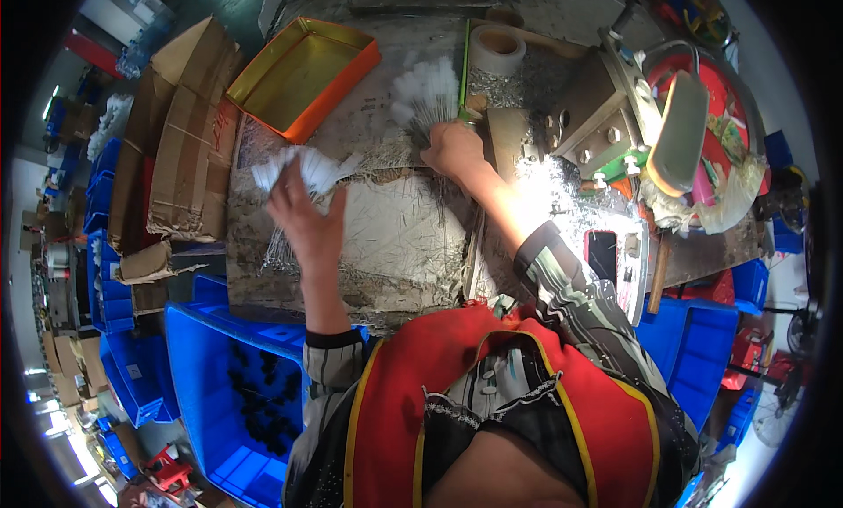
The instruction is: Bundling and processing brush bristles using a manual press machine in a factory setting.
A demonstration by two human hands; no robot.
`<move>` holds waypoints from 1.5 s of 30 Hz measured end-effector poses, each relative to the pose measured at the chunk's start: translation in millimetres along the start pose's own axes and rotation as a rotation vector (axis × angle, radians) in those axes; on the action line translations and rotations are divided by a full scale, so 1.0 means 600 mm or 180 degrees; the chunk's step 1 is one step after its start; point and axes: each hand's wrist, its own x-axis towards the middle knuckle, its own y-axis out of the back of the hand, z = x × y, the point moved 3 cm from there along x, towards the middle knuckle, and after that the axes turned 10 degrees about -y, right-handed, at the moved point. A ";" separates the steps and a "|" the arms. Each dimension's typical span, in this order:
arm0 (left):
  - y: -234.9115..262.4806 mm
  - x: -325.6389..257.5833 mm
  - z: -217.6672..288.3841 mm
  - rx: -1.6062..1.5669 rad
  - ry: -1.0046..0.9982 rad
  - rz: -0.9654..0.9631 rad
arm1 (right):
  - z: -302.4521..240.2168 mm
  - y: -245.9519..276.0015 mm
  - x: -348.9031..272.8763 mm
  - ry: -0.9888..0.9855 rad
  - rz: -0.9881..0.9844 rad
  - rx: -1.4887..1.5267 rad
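Observation:
My left hand (307, 218) lies over a fanned bunch of white-tipped thin wires (325, 171), which look like small wire-stemmed brushes. Its thumb and fingers are spread, and the fingertips touch the white ends. Bare wire stems stick out below that hand. Farther right, my right hand (457, 150) has its fingers closed at the wire stems of a second bunch (428, 88), whose white tips point away from me. How many wires the fingers grip is hidden. Loose wires are scattered over the worktable (395, 227) between both hands.
An orange tray (307, 117) stands beyond my left hand, beside an open cardboard box (193, 148). At right are a tape roll (498, 49), a metal machine (606, 113) under bright light and a phone (601, 255). A blue bin (202, 376) with dark pieces sits lower left.

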 end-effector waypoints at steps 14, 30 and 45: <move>-0.277 0.113 -0.002 -0.0638 0.0455 -0.1447 | 0.045 -0.070 0.028 -0.0825 -0.0381 0.2234; -0.245 0.035 0.039 -0.4615 0.2970 -0.1304 | -0.004 0.001 -0.010 -0.0239 -0.0524 0.2295; -0.214 0.037 0.075 -0.5405 0.2510 -0.0125 | -0.016 0.070 -0.054 -0.0400 0.0264 0.1836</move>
